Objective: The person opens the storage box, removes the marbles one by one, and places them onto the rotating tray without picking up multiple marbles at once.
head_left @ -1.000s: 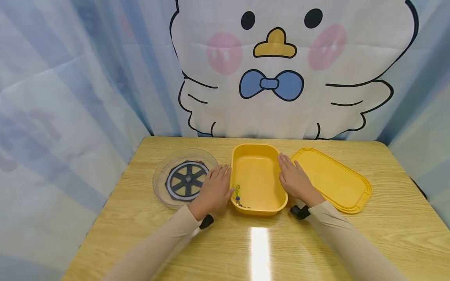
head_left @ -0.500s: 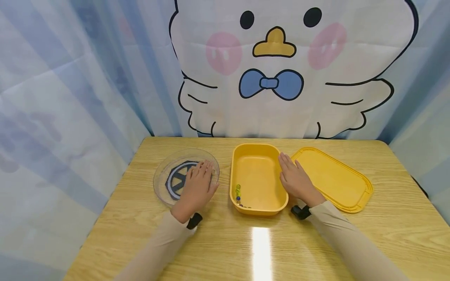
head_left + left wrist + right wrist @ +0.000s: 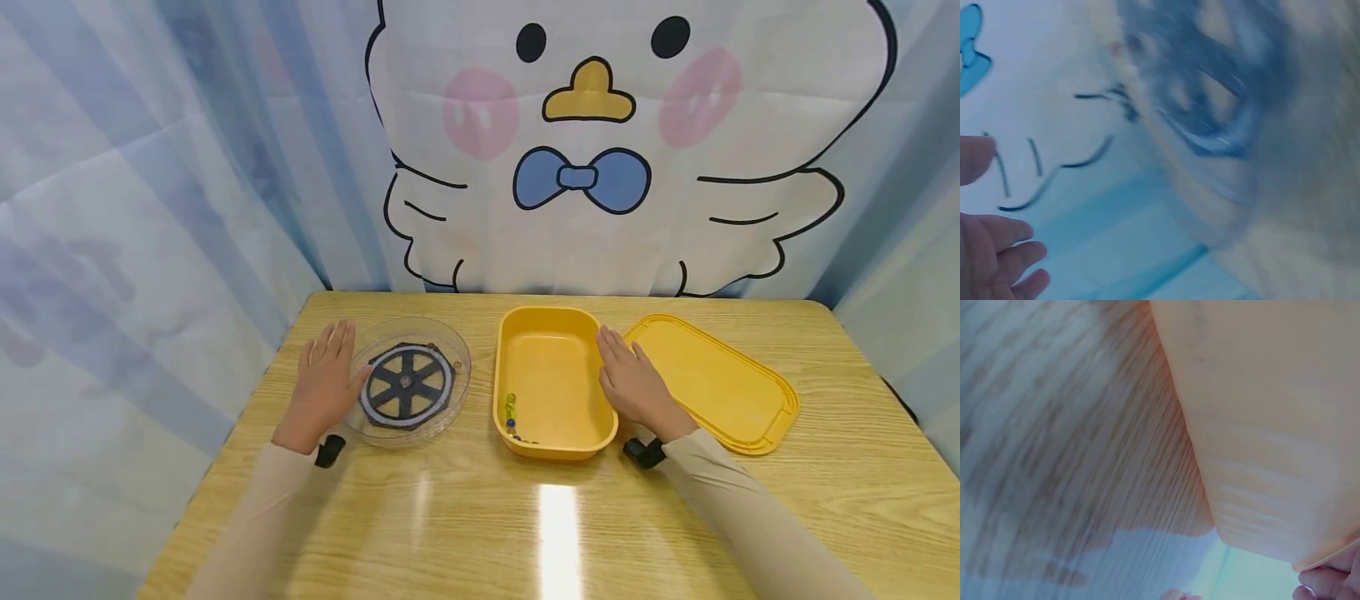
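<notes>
In the head view my left hand [image 3: 324, 383] is at the left edge of a round clear dish [image 3: 462, 392], fingers extended and holding nothing. Within the dish's outline lies a dark, spoked wheel shape [image 3: 406, 382], with small brown beads [image 3: 457, 364] near its rim. My right hand [image 3: 636, 387] lies with straight fingers along the right rim of a yellow box [image 3: 555, 367]. Small green, blue and brown beads [image 3: 511, 412] lie in the box's near left corner. The right wrist view shows the box's outer wall [image 3: 1260, 425] with fingertips [image 3: 1329, 582] at its rim.
A flat yellow lid [image 3: 720, 383] lies on the wooden table [image 3: 480, 525] to the right, partly behind my right hand. A curtain [image 3: 585, 250] with a printed cartoon bird hangs beyond the table's far edge. Dark wrist cameras [image 3: 330, 451] are on both wrists.
My left hand has moved left, from the yellow box's left rim across the clear dish to its left side. My right hand and the box have stayed in place.
</notes>
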The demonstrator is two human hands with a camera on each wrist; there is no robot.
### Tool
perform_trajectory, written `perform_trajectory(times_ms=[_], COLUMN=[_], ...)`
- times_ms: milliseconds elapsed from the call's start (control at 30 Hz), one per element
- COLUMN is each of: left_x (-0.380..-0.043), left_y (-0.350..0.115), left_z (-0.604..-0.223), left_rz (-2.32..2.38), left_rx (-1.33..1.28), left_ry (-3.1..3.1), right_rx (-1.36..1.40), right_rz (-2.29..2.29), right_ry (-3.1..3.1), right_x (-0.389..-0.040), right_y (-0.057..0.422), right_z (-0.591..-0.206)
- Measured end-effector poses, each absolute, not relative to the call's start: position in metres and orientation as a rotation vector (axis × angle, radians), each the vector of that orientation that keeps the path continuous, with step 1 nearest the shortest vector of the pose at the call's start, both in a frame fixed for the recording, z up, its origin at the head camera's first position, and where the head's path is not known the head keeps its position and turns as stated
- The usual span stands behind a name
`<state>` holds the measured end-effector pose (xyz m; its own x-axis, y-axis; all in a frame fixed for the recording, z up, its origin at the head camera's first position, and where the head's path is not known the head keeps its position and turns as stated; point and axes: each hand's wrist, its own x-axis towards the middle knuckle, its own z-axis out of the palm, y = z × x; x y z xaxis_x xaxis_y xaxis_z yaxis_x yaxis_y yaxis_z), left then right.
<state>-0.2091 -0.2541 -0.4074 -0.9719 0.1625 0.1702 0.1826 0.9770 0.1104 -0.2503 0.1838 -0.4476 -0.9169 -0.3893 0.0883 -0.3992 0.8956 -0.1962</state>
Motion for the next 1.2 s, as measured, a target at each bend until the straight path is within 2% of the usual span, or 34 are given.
perform_trajectory(times_ms=[400, 633, 1200], left_x=[-0.224, -0.234, -0.237], left_y=[-0.294, -0.298, -0.304], left_z=[-0.440, -0.450, -0.459], left_rz=[0.017, 0.013, -0.039], left_rx=[-0.291, -0.373, -0.357], left_ry=[-2.964, -3.005, -3.056], right_rx=[0.640, 0.630, 0.633], right_rz=[0.328, 0.319, 0.343], right_ry=[-3.023, -3.027, -3.023], right_x=[-0.252, -0.252, -0.253], right_y=[0.186, 0.187, 0.182], right_z=[-0.445, -0.445, -0.446])
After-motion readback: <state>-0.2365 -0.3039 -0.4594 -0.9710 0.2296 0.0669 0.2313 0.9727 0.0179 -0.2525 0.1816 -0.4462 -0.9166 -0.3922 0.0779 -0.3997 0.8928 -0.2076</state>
